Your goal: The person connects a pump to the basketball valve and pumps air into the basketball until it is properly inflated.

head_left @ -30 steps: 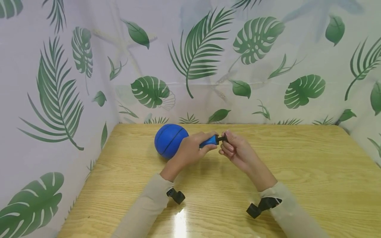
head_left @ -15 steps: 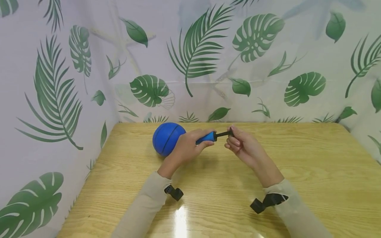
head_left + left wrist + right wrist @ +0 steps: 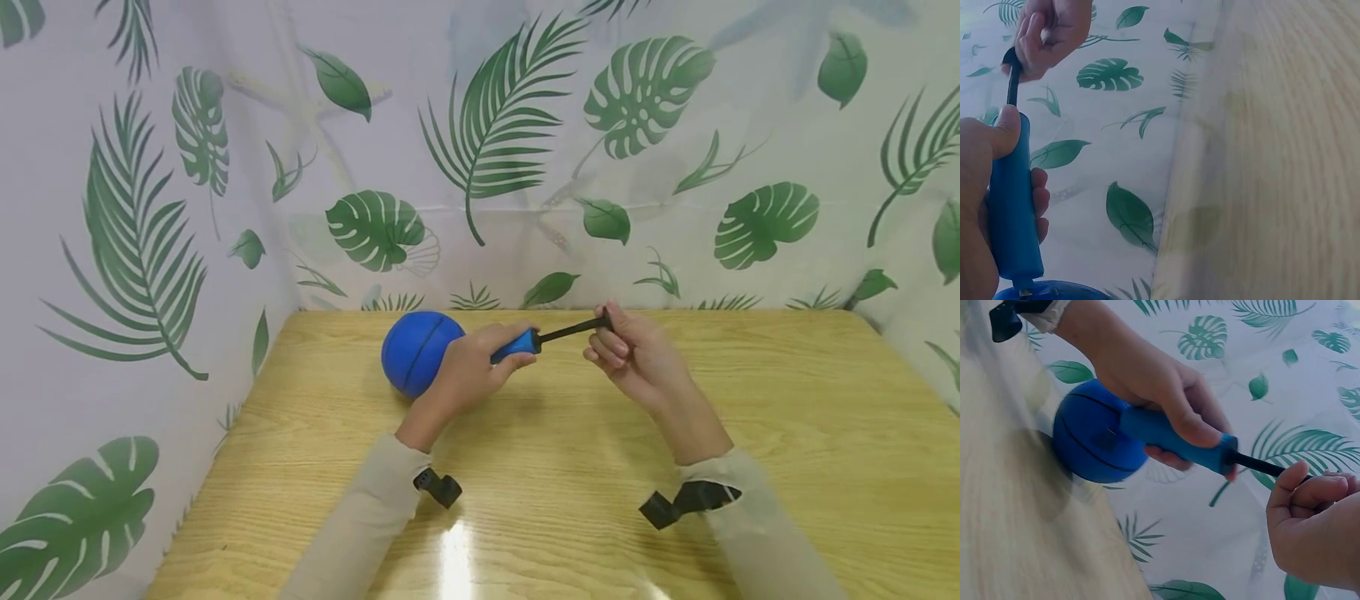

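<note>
A blue hand pump [image 3: 1015, 206] runs from the ball toward my right side, its black rod drawn well out of the barrel. My left hand [image 3: 468, 367] grips the barrel, thumb along one side and fingers round the other. With thumb and curled fingers, my right hand [image 3: 641, 358] pinches the black handle at the rod's outer end. A blue ball [image 3: 422, 354] with black seam lines sits on the table just left of my left hand. The right wrist view shows the barrel's far end right at the ball [image 3: 1094, 434].
The wooden table [image 3: 787, 417] reaches back to a white cloth [image 3: 525, 267] printed with green leaves, which also hangs along the sides. Black wrist cameras are strapped over both beige sleeves [image 3: 360, 517].
My right hand has moved right and slightly up, drawing the pump's rod farther out of the barrel. My left hand and the ball have stayed nearly in place.
</note>
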`<state>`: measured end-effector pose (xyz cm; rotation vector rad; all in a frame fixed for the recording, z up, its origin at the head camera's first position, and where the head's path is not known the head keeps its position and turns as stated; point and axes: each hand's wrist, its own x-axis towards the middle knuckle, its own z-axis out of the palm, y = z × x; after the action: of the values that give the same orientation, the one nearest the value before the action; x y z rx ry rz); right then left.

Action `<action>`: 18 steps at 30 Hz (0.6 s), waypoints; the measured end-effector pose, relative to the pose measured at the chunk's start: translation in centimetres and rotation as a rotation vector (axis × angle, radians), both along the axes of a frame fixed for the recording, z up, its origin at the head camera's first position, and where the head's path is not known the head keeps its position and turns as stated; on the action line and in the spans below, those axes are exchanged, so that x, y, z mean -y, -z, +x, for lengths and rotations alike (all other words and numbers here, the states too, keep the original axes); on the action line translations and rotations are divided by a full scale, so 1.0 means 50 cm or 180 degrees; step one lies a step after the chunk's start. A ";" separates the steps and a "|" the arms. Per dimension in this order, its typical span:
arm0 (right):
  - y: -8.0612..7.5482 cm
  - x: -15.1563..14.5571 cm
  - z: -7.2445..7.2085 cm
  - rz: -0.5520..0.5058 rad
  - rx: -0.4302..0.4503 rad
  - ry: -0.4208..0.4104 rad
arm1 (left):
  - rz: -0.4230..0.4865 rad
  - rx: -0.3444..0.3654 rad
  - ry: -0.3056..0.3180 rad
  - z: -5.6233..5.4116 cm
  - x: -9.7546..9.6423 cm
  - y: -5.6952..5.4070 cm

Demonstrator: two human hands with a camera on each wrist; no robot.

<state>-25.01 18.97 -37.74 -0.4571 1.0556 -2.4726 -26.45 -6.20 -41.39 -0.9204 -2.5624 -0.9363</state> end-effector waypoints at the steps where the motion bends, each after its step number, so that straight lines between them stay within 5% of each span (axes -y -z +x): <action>1: 0.004 0.006 0.000 0.0017 0.0004 -0.0010 | 0.0006 -0.0018 0.0010 0.001 -0.002 0.001; 11: 0.052 0.059 0.009 0.0436 -0.0044 -0.0116 | -0.0125 -0.0212 0.0042 0.012 -0.021 0.006; 18: 0.046 0.057 0.010 0.0555 0.0050 -0.0102 | -0.0106 -0.0074 0.0079 0.012 -0.016 0.001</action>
<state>-24.52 16.10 -40.04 -0.3966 1.2348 -2.3272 -25.87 -5.37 -41.45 -0.9684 -2.5600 -0.8869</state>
